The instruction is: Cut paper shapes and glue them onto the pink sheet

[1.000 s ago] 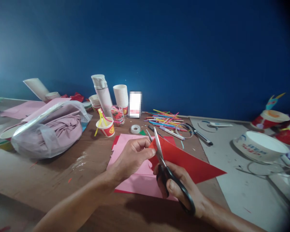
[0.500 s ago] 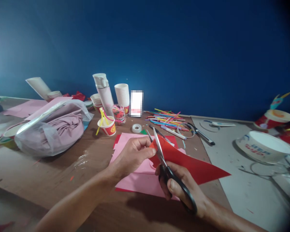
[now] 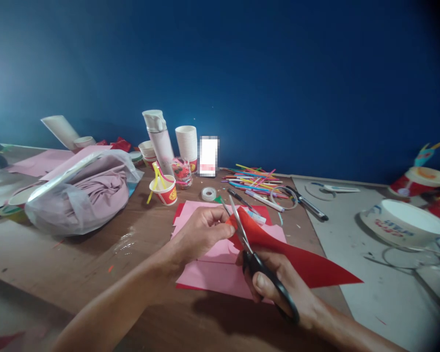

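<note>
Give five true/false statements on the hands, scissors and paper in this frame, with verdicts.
1. The right hand holds the scissors. True.
2. The left hand pinches the red paper at its edge. True.
3. The scissors are cutting a blue sheet. False: the blades are at the red paper.
4. The tape roll lies on the table beyond the pink paper. True.
5. The plastic bag lies to the right of both hands. False: it lies to their left.
</note>
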A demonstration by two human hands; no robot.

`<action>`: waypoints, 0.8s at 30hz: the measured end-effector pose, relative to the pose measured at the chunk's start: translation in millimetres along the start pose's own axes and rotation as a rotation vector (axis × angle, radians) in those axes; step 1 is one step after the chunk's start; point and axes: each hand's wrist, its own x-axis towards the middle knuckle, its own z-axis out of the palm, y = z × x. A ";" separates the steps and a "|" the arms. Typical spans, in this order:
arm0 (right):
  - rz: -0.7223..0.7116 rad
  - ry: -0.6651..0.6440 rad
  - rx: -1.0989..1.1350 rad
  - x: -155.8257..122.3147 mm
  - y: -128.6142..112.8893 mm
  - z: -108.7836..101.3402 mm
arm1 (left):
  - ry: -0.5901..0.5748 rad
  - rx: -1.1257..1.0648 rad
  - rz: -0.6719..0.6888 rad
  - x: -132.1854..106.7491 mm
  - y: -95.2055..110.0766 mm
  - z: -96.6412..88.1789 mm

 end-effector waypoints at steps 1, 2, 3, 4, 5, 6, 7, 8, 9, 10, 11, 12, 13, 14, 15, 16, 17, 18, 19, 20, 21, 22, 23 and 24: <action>-0.005 0.002 -0.009 0.1 -0.6 -0.1 | -0.004 -0.001 -0.004 0.1 -0.3 -0.1; -0.014 0.006 -0.020 0.2 -1.2 -0.3 | -0.008 -0.005 -0.008 0.2 -0.6 -0.1; -0.023 0.009 -0.030 0.3 -1.7 -0.4 | -0.012 -0.011 -0.012 0.2 -0.9 0.0; -0.029 0.011 -0.039 0.6 -2.1 -0.6 | -0.017 -0.017 -0.014 0.3 -1.2 0.0; -0.034 0.013 -0.045 1.0 -2.2 -0.7 | -0.025 -0.024 -0.016 0.5 -1.6 0.0; -0.036 0.010 -0.049 1.4 -2.1 -0.9 | -0.032 -0.029 -0.018 0.7 -2.1 -0.1; -0.036 0.008 -0.050 1.9 -1.8 -1.0 | -0.033 -0.031 -0.020 1.0 -2.6 -0.3; -0.034 0.007 -0.050 2.4 -1.3 -1.1 | -0.033 -0.031 -0.025 1.4 -3.2 -0.5; -0.030 0.009 -0.047 2.8 -0.7 -1.3 | -0.031 -0.030 -0.030 1.8 -3.8 -0.8; -0.025 0.011 -0.044 3.0 0.0 -1.3 | -0.026 -0.029 -0.036 2.2 -4.4 -1.0; -0.018 0.014 -0.043 3.0 0.6 -1.4 | -0.022 -0.028 -0.041 2.5 -4.8 -1.3; -0.011 0.016 -0.042 2.9 1.2 -1.4 | -0.017 -0.026 -0.044 2.6 -5.1 -1.4; -0.004 0.016 -0.041 2.6 1.7 -1.4 | -0.014 -0.024 -0.047 2.7 -5.1 -1.5; 0.000 0.015 -0.042 2.2 2.2 -1.4 | -0.014 -0.022 -0.050 2.5 -5.0 -1.4; 0.003 0.014 -0.040 1.7 2.6 -1.4 | -0.011 -0.019 -0.054 2.1 -4.6 -1.2; 0.005 0.014 -0.039 1.2 3.1 -1.5 | -0.006 -0.016 -0.055 1.7 -4.0 -1.0; 0.004 0.015 -0.040 0.8 3.7 -1.7 | 0.000 -0.012 -0.055 1.2 -3.4 -0.7; 0.005 0.018 -0.043 0.4 4.3 -2.0 | 0.005 -0.011 -0.053 0.7 -2.8 -0.5; 0.006 0.020 -0.046 0.2 4.9 -2.4 | 0.009 -0.011 -0.049 0.4 -2.2 -0.4; 0.008 0.022 -0.051 0.1 5.5 -2.7 | 0.011 -0.014 -0.044 0.3 -1.8 -0.3; 0.008 0.025 -0.056 0.1 5.9 -3.0 | 0.012 -0.016 -0.042 0.3 -1.6 -0.5; 0.006 0.030 -0.061 0.3 6.1 -3.1 | 0.011 -0.017 -0.042 0.6 -1.6 -0.8; 0.002 0.035 -0.064 0.6 5.9 -3.1 | 0.011 -0.015 -0.041 1.1 -1.9 -1.2; -0.001 0.044 -0.063 0.9 5.3 -2.9 | 0.012 -0.009 -0.039 1.7 -2.3 -1.6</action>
